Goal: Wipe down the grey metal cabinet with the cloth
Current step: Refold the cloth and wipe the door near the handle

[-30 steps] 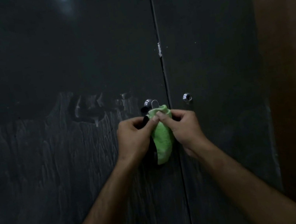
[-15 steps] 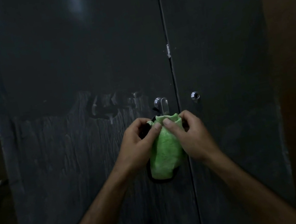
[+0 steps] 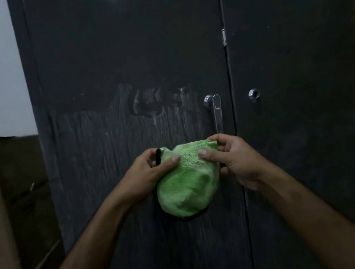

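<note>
Both hands hold the green cloth [image 3: 188,184] in front of the grey metal cabinet [image 3: 127,60], a little below the metal handle [image 3: 217,114] of the left door. The left hand [image 3: 148,176] pinches the upper left edge of the cloth with thumb and curled fingers, and the right hand [image 3: 237,159] pinches the upper right edge in the same way. The cloth hangs between them as a rounded bundle, with a dark backing visible at its left edge and under its bottom. I cannot tell if the cloth touches the door or hangs just before it.

The left door shows pale streaks and one dried mark [image 3: 157,100] beside the handle, so much of the wiping seems not yet done.

The main risk, I think, is the grip. Both hands hold only the top edge, so the cloth can slip or unfold when it is pressed on the metal. A bunched cloth also meets the door with a small area and may leave new streaks. Near the handle and the small lock [image 3: 254,94] on the right door the cloth could catch.
</note>
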`<state>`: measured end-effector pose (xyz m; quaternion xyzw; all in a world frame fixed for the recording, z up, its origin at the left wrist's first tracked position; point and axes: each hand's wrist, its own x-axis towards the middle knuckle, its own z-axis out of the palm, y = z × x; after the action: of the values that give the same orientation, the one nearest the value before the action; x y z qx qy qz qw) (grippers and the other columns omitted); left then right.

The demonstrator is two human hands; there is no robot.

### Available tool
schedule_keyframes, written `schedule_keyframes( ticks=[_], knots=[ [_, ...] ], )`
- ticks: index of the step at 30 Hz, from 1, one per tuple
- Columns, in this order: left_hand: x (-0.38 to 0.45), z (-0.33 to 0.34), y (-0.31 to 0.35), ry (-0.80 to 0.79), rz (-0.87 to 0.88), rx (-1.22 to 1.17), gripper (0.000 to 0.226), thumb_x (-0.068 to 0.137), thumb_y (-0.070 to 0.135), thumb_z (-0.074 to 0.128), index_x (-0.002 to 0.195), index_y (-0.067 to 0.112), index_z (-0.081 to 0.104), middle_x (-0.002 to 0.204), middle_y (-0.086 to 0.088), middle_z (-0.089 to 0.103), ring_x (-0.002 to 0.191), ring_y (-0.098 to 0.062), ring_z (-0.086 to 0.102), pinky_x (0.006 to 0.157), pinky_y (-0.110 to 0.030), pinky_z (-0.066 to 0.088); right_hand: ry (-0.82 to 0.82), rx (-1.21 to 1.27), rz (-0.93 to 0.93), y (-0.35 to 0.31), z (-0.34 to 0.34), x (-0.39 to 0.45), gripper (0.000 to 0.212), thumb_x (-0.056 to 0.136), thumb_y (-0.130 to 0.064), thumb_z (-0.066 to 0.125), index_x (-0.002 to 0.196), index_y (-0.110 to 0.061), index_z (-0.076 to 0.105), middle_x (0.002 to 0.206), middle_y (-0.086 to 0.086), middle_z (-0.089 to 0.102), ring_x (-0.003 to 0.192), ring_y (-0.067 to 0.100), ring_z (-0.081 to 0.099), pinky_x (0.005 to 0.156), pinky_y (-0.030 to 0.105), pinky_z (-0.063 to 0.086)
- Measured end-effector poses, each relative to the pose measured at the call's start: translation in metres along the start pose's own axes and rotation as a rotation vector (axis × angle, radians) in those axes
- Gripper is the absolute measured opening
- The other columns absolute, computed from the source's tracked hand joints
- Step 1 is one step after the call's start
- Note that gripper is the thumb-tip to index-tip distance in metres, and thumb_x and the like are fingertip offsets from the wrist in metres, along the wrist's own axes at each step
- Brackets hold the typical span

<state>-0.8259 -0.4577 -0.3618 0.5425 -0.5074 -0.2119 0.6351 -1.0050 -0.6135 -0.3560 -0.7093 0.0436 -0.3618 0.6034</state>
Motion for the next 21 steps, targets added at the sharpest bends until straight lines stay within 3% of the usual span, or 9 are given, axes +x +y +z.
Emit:
schedule_keyframes(
  ticks=[3, 7, 10, 12, 14, 15, 18, 21],
  knots=[
    [-0.015, -0.014, -0.002, -0.22, -0.125, 0.051, 0.045, 0.089, 0.03, 0.081, 0.128, 0.009, 0.07, 0.123, -0.013, 0.076, 0.113, -0.028, 0.075, 0.082, -0.032, 0.063, 0.026, -0.018, -0.045, 0.006, 0.014, 0.001, 0.035, 0.09, -0.014, 0.076, 0.119, -0.019, 0.057, 0.102, 0.012, 0.078, 0.091, 0.024, 0.077, 0.068, 0.037, 0.063],
    [-0.023, -0.014, -0.007, -0.104, -0.101, 0.015, 0.031, 0.091, 0.023, 0.078, 0.116, 0.007, 0.069, 0.118, -0.014, 0.078, 0.11, -0.03, 0.075, 0.087, -0.037, 0.062, 0.086, -0.274, -0.134, 0.016, 0.027, -0.001, 0.025, 0.088, -0.033, 0.079, 0.105, -0.027, 0.061, 0.1, 0.002, 0.074, 0.091, 0.014, 0.074, 0.075, 0.032, 0.063],
    [-0.027, -0.016, -0.008, -0.107, -0.049, -0.016, 0.024, 0.086, 0.018, 0.081, 0.103, 0.012, 0.066, 0.107, -0.012, 0.078, 0.103, -0.027, 0.076, 0.078, -0.031, 0.061, 0.032, -0.272, -0.028, 0.022, 0.03, -0.004, 0.041, 0.084, -0.033, 0.084, 0.118, -0.025, 0.062, 0.107, 0.005, 0.076, 0.096, 0.017, 0.075, 0.08, 0.036, 0.064],
    [-0.03, -0.019, -0.004, -0.172, -0.056, 0.02, 0.042, 0.085, 0.033, 0.086, 0.111, 0.008, 0.065, 0.112, -0.01, 0.077, 0.107, -0.027, 0.074, 0.084, -0.033, 0.06, -0.012, -0.19, 0.03, 0.022, 0.028, -0.003, 0.041, 0.083, -0.014, 0.084, 0.12, -0.013, 0.066, 0.105, 0.008, 0.078, 0.096, 0.02, 0.076, 0.078, 0.031, 0.063],
    [-0.03, -0.02, 0.0, -0.235, -0.111, 0.045, 0.071, 0.083, 0.056, 0.082, 0.125, 0.0, 0.065, 0.121, -0.01, 0.075, 0.113, -0.029, 0.072, 0.095, -0.038, 0.058, -0.046, -0.153, 0.017, 0.019, 0.024, -0.001, 0.03, 0.081, 0.002, 0.081, 0.11, -0.005, 0.072, 0.101, 0.009, 0.078, 0.094, 0.019, 0.076, 0.074, 0.023, 0.059],
    [-0.03, -0.021, 0.003, -0.246, -0.125, 0.067, 0.07, 0.087, 0.058, 0.076, 0.125, 0.0, 0.067, 0.121, -0.009, 0.075, 0.112, -0.029, 0.072, 0.098, -0.039, 0.059, -0.063, -0.146, 0.011, 0.018, 0.022, 0.0, 0.025, 0.081, 0.005, 0.079, 0.104, -0.005, 0.073, 0.096, 0.007, 0.078, 0.088, 0.015, 0.075, 0.071, 0.02, 0.057],
    [-0.025, -0.023, 0.014, -0.134, -0.078, 0.313, 0.027, 0.092, 0.034, 0.08, 0.099, 0.01, 0.071, 0.091, -0.003, 0.075, 0.084, -0.018, 0.07, 0.071, -0.028, 0.058, -0.121, -0.192, 0.02, 0.014, 0.02, 0.0, 0.023, 0.087, 0.009, 0.07, 0.092, -0.012, 0.069, 0.084, 0.0, 0.071, 0.078, 0.008, 0.067, 0.066, 0.019, 0.053],
    [-0.019, -0.023, 0.024, -0.089, 0.001, 0.566, 0.019, 0.092, 0.03, 0.08, 0.095, 0.014, 0.071, 0.088, -0.006, 0.076, 0.075, -0.012, 0.07, 0.062, -0.027, 0.056, -0.114, -0.275, 0.068, 0.013, 0.018, -0.001, 0.028, 0.092, 0.009, 0.054, 0.085, -0.017, 0.064, 0.077, -0.001, 0.063, 0.071, 0.01, 0.059, 0.06, 0.021, 0.048]
  ],
)
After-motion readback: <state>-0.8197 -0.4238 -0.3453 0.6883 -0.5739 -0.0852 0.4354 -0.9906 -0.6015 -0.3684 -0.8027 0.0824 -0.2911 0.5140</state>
